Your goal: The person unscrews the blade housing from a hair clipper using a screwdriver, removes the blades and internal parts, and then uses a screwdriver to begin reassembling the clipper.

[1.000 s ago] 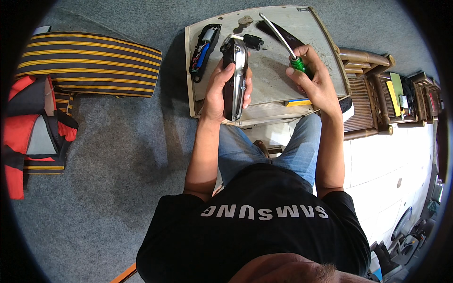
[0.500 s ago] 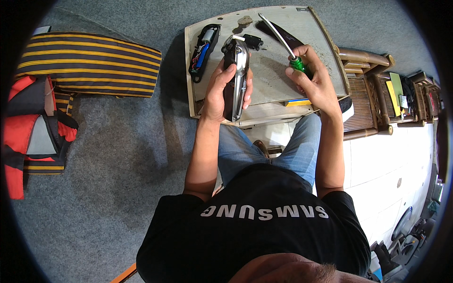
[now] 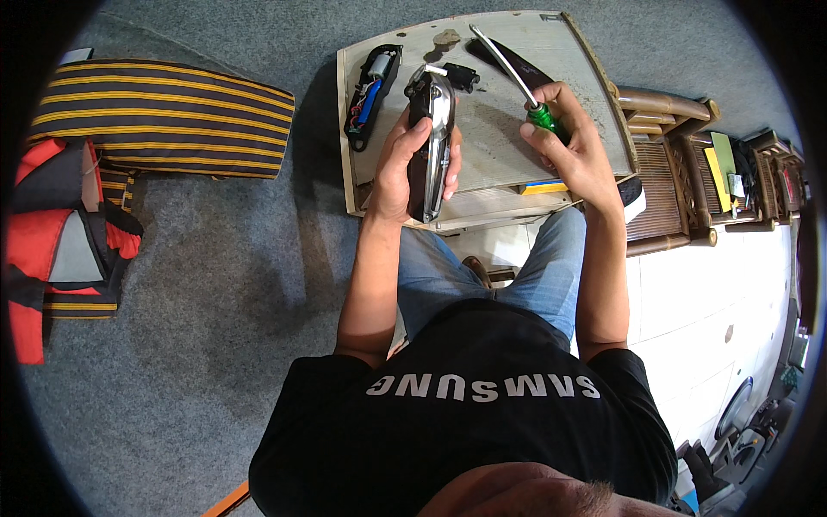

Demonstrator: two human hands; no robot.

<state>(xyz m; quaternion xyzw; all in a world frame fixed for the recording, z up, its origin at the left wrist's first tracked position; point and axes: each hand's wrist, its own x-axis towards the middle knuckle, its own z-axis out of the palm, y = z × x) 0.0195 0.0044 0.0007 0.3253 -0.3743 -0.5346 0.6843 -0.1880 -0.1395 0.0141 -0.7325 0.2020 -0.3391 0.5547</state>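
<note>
My left hand [image 3: 401,164] is closed around a black and chrome hair clipper [image 3: 440,116], its blade end pointing away from me. In my right hand [image 3: 575,142] is a screwdriver with a green handle [image 3: 544,120]; its long shaft [image 3: 506,66] slants up to the far left, apart from the clipper. To the left lies an opened clipper body [image 3: 373,96] showing a motor, a blue battery and thin wires. A small black part [image 3: 462,77] rests just beyond the held clipper. Partly behind the screwdriver lies a long dark cover [image 3: 521,65].
All this is over a small, worn pale wooden table [image 3: 495,161] in front of my knees. A brown bamboo seat [image 3: 656,185] stands on the right. Leftward, a striped cushion [image 3: 172,116] and a red and black cloth item [image 3: 65,233] lie on grey carpet [image 3: 207,345].
The screwdriver's tip has shifted very slightly to the left. Both hands keep their hold and nearly the same place.
</note>
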